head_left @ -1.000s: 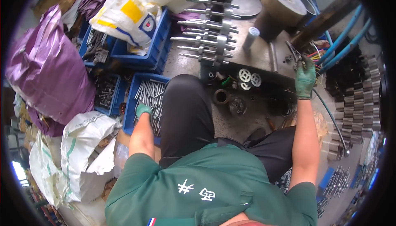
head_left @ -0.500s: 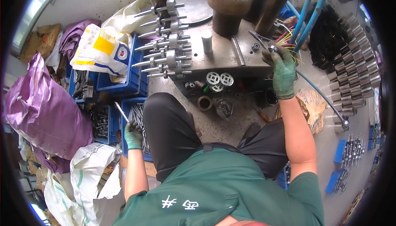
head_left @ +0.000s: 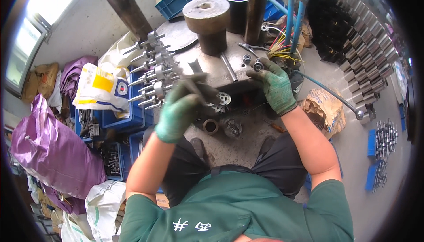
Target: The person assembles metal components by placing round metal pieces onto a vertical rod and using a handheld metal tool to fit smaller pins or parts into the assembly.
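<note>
Left hand [head_left: 176, 114], green-gloved, is raised over the near edge of the steel table [head_left: 211, 63], fingers wrapped round a metal shaft [head_left: 194, 90]; motion blurs its ends. Right hand [head_left: 278, 90], also gloved, is at the table's right front, thumb and fingers pinching a small ring bearing [head_left: 258, 66]. Second bearing [head_left: 247, 59] lies just beside it on the tabletop, pliers-like tool [head_left: 251, 48] behind.

Progress: shaft and bearing are well apart, one per hand; nothing joined on this pair. Row of disc-fitted shafts [head_left: 162, 72] lies along the table's left edge; these look finished, or at least further along, though bearings on them are too small to confirm. Blue crate [head_left: 135, 142] behind left forearm shows a sliver of loose rods, so more stock probably remains; count hidden. Steel bar [head_left: 229, 67] and flanged steel block [head_left: 206, 15] on table, untouched.
</note>
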### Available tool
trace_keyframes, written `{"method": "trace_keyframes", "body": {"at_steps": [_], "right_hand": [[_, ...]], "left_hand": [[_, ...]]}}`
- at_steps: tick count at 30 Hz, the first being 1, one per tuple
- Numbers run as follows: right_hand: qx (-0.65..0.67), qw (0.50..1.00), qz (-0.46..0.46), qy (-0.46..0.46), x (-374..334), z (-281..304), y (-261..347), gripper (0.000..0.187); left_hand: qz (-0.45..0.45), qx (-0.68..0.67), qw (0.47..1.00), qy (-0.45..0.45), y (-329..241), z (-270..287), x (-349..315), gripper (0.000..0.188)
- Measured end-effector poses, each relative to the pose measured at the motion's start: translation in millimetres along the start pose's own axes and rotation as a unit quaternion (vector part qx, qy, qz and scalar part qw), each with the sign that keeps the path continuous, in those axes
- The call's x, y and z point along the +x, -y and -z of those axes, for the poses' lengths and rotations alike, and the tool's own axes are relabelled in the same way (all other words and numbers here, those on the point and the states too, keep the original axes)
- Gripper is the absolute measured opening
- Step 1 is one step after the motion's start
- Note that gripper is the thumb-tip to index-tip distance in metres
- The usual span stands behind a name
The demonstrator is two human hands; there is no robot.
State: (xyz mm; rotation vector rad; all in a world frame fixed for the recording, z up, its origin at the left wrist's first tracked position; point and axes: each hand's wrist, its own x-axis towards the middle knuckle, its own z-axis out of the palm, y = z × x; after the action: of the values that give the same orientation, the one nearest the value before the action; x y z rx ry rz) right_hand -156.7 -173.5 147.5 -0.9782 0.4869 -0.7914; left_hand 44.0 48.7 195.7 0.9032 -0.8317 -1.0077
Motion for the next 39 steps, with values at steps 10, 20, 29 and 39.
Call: {"method": "trace_keyframes", "body": {"at_steps": [10, 20, 29, 39], "right_hand": [[-0.052, 0.997, -0.052, -0.006, -16, -4, 5, 0.045], [-0.037, 0.999, -0.027, 0.019, -10, -6, -3, 0.029], [-0.04, 0.993, -0.108, 0.035, -10, -9, -12, 0.037], [0.052, 0.985, -0.143, 0.083, -13, -12, -23, 0.045]], "left_hand": [[0.298, -0.041, 0.944, 0.136, 124, -42, 23, 0.048], [0.32, -0.009, 0.941, 0.112, 123, -36, 21, 0.051], [0.268, 0.032, 0.957, 0.102, 125, -30, 19, 0.05], [0.269, 0.051, 0.958, 0.086, 122, -29, 15, 0.05]]}}
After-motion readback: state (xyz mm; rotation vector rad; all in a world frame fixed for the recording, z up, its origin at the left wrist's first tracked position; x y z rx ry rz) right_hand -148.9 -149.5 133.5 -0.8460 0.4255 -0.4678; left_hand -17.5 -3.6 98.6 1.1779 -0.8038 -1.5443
